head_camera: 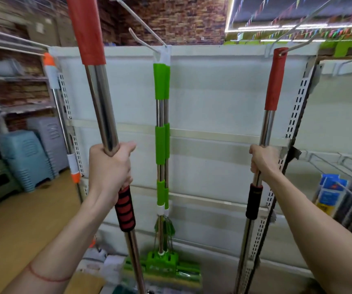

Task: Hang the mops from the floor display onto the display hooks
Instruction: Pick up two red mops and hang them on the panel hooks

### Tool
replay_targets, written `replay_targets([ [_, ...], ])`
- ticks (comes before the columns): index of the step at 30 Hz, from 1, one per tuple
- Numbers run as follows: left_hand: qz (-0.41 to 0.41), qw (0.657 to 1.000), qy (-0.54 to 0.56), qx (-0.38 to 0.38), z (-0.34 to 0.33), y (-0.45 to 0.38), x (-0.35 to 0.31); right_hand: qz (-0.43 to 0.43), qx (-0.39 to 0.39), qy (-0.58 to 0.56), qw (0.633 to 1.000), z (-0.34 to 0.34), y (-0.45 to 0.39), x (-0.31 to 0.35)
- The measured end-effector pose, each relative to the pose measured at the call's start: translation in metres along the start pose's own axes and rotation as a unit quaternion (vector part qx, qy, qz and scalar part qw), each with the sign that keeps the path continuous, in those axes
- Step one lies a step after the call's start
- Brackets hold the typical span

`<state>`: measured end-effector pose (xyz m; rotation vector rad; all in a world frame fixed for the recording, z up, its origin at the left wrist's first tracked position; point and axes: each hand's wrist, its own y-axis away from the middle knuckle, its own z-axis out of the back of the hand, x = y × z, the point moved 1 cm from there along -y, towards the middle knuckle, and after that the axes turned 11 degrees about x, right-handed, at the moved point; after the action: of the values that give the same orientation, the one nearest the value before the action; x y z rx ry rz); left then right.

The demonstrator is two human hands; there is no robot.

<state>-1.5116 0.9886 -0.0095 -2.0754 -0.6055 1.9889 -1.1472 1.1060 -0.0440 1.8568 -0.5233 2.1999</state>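
My left hand (110, 166) grips the steel shaft of a red-handled mop (101, 102), held upright with its red top running out of the frame's top edge. Around the shaft of a second red-handled mop (273, 81) my right hand (263, 159) is curled. That mop's red top sits at a metal display hook (298, 42) on the upper right of the white panel. Two green-handled mops (161, 115) hang from the centre hook (147, 35), their green heads near the floor. The red mops' heads are out of view.
The white display panel (213, 92) has slotted uprights on both sides. An orange-and-white mop (53, 81) hangs at its left edge. Stacked plastic stools (28, 158) stand on the floor at left. A wire basket with packaged goods (340, 198) juts out at right.
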Motion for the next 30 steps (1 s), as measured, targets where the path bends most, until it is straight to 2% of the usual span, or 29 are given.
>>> replay_targets([
  [6,-0.015,0.999,-0.009,-0.045,0.026,0.007,-0.016,-0.011,0.013,-0.011,1.0,-0.001,-0.005,0.002],
  [13,0.0,0.997,-0.017,-0.077,0.044,0.02,-0.026,0.0,-0.012,0.016,1.0,0.0,-0.009,0.0],
  [22,0.021,0.996,-0.056,-0.073,0.063,0.042,-0.019,-0.005,-0.033,0.064,0.997,-0.003,-0.018,0.001],
  [30,0.06,0.995,-0.059,-0.045,0.079,0.059,-0.012,-0.001,-0.027,0.039,0.999,-0.012,-0.03,-0.003],
])
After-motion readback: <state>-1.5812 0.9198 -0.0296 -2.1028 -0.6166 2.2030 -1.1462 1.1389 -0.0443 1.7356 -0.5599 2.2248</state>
